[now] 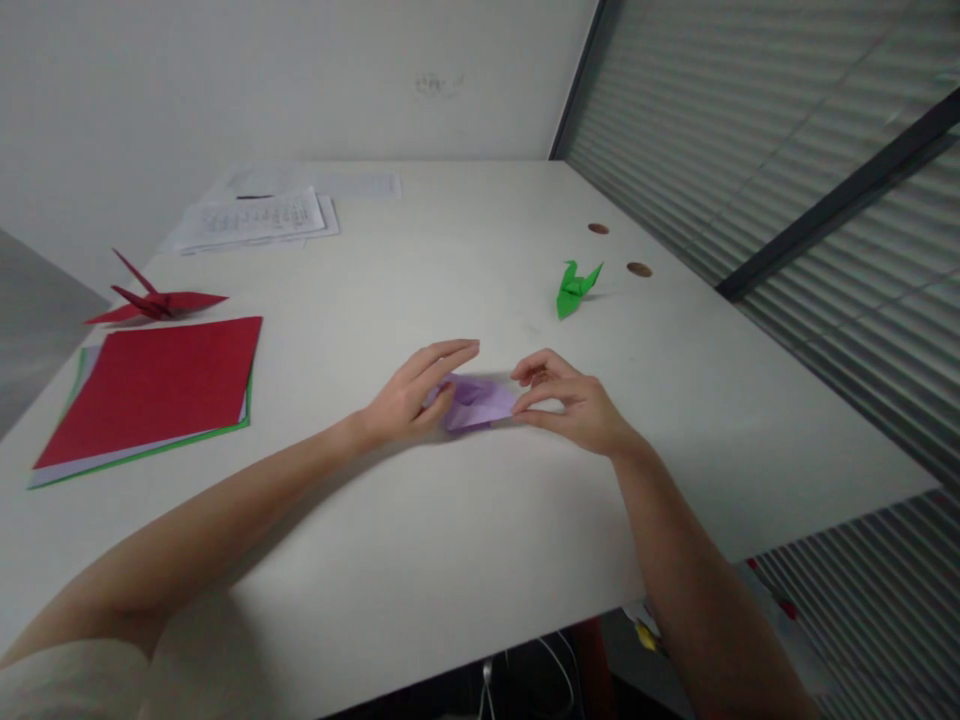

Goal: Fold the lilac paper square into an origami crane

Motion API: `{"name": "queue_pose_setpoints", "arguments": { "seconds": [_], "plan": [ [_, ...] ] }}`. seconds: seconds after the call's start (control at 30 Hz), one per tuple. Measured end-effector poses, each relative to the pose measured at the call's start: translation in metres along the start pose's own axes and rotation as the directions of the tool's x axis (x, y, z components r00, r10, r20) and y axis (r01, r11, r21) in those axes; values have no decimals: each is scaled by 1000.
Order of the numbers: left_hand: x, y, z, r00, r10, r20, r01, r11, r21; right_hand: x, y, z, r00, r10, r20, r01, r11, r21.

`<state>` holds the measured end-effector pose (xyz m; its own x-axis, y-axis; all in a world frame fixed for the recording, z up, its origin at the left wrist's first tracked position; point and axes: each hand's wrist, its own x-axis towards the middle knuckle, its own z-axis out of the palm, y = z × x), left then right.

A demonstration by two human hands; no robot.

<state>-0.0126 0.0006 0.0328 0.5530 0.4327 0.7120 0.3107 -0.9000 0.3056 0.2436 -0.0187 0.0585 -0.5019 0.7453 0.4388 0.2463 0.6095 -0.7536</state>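
Note:
A small folded sheet of purple origami paper [487,403] lies on the white table in front of me, its creased layers partly raised near the left. My left hand [420,390] is at its left end, the thumb on the paper and the other fingers stretched out along the far side, holding it. With thumb and fingertips, my right hand [574,400] pinches the right corner of the same paper. The fingers cover both ends of the sheet.
A green paper crane [574,290] stands beyond my right hand, near two round table holes. At left are a red paper crane [157,303] and a stack of coloured paper [157,390]. Printed sheets [255,220] lie farther back. Window blinds [750,120] border the right side.

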Motion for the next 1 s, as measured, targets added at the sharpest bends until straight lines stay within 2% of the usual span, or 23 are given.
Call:
{"name": "queue_pose_setpoints", "arguments": {
  "seconds": [0.1, 0.2, 0.27, 0.4, 0.57, 0.73, 0.9, 1.0],
  "plan": [
    [-5, -13, 6, 974, -82, 213, 82, 997, 7, -3, 8, -16, 996, 83, 38, -80, 993, -82],
    [-10, -17, 15, 943, -94, 320, 88, 996, 34, -7, 11, -26, 987, 146, 60, -136, 979, -153],
    [-11, -15, 18, 932, -78, 354, 59, 996, 63, -8, 11, -30, 984, 165, 69, -149, 971, -187],
    [-9, -4, 20, 931, -99, 351, 37, 983, 180, -7, 9, -29, 984, 168, 62, -154, 970, -186],
    [-9, 1, 21, 915, -90, 393, -11, 969, 248, -3, 19, -11, 979, 204, -6, -199, 951, -236],
    [-7, -1, 18, 910, -139, 391, 13, 951, 308, -1, 31, 1, 962, 261, 85, -207, 894, -396],
    [-6, 0, 17, 915, -198, 351, 44, 915, 401, -1, 33, 9, 948, 288, 133, -221, 900, -375],
    [-8, -2, 20, 926, -152, 346, 31, 943, 332, -1, 33, 12, 947, 294, 125, -234, 905, -356]
  ]
}}
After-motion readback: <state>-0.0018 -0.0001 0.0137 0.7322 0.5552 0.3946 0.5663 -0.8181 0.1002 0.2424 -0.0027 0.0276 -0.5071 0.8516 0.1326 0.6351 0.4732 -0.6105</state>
